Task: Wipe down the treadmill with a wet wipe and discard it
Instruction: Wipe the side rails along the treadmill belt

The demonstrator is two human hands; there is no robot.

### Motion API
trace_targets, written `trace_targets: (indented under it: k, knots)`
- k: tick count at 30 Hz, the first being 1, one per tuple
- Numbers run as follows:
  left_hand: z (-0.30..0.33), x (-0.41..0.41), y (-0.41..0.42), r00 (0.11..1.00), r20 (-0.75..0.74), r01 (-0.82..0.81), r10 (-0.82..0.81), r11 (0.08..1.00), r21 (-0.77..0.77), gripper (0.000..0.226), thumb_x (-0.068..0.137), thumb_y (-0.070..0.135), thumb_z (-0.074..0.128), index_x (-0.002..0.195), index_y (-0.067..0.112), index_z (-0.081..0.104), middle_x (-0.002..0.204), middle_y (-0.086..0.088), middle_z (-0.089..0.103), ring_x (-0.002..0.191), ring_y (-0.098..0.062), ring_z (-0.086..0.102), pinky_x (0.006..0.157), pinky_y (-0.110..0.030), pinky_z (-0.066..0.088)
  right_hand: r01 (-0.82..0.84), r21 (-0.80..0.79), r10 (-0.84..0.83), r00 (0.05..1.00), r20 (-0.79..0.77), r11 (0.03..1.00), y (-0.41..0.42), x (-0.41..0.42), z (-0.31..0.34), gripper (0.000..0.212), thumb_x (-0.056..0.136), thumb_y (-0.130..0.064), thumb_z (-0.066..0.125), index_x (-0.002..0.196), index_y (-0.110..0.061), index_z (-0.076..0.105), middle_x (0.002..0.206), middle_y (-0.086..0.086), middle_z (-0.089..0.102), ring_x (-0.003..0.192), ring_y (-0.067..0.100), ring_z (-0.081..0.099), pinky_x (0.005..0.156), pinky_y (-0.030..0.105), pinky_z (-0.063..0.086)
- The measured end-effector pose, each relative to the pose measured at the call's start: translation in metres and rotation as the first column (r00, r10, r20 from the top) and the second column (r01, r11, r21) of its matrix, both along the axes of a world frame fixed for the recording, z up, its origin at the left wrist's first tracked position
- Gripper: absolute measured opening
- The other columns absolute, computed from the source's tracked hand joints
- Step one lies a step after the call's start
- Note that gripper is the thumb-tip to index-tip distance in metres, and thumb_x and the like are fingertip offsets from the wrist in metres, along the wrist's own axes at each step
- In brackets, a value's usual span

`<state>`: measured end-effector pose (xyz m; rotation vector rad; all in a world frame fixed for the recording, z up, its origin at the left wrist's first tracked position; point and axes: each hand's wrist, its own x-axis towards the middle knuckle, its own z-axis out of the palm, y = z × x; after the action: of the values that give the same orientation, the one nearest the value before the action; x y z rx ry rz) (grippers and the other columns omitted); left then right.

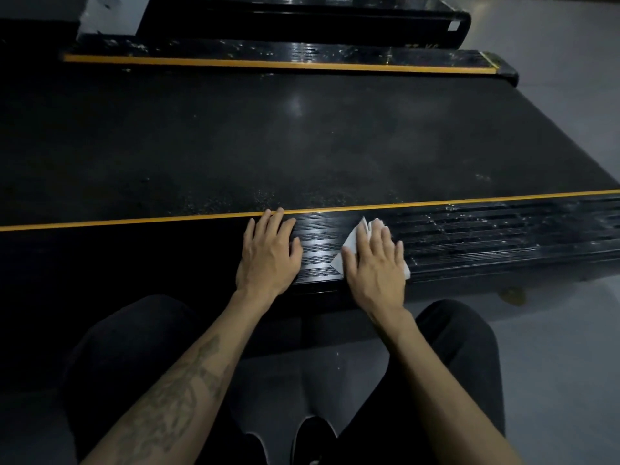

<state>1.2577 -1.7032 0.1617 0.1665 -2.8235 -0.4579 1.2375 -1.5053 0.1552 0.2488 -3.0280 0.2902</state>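
Note:
The treadmill's black belt (268,139) runs across the view, edged by a yellow stripe. Its near ribbed side rail (486,236) lies in front of me. A white folded wet wipe (350,243) lies on that rail under my right hand (375,260), which presses it flat with straight fingers. My left hand (268,253) rests flat on the rail just left of the wipe, fingertips at the yellow stripe. To the right of the wipe the rail shows pale specks and smears.
The far side rail (302,55) with its own yellow stripe lies beyond the belt. Another black machine base (302,18) stands behind it. Grey floor (570,364) lies to the right and under my knees. My dark trousers and shoes fill the bottom of the view.

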Motion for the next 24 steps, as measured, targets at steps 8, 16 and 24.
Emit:
trace_targets:
  k: [8,16,24]
  knots:
    - [0.001,0.002,0.001,1.000,-0.001,0.005,-0.005,1.000,-0.002,0.050,0.103,0.035,0.041,0.145,0.010,0.055,0.159,-0.012,0.044,0.152,-0.029,0.033,0.125,-0.052,0.024,-0.282,0.009,0.281,0.958,0.063,0.959,0.005,-0.003,0.006,0.070,0.102,-0.060,0.008,0.165,-0.030,0.013,0.172,0.003,0.009,0.159,0.022,0.004,0.128,0.046,0.002]
    - [-0.001,0.000,0.000,1.000,-0.004,0.006,-0.006,1.000,0.001,0.048,0.103,0.032,0.046,0.144,0.010,0.056,0.159,-0.012,0.045,0.151,-0.029,0.034,0.125,-0.052,0.024,-0.357,-0.032,0.358,0.932,0.059,0.934,-0.027,0.012,0.005,0.072,0.103,-0.058,0.014,0.164,-0.022,0.022,0.171,0.008,0.012,0.159,0.027,0.008,0.128,0.047,0.007]
    - [0.001,0.001,0.001,1.000,0.007,0.004,-0.004,1.000,0.003,0.054,0.101,0.037,0.038,0.145,0.010,0.056,0.159,-0.012,0.045,0.152,-0.029,0.034,0.125,-0.052,0.024,-0.083,-0.002,0.083,0.997,-0.001,0.997,-0.027,0.005,-0.002,0.069,0.106,-0.048,0.017,0.162,-0.008,0.026,0.167,0.023,0.021,0.155,0.039,0.019,0.127,0.054,0.016]
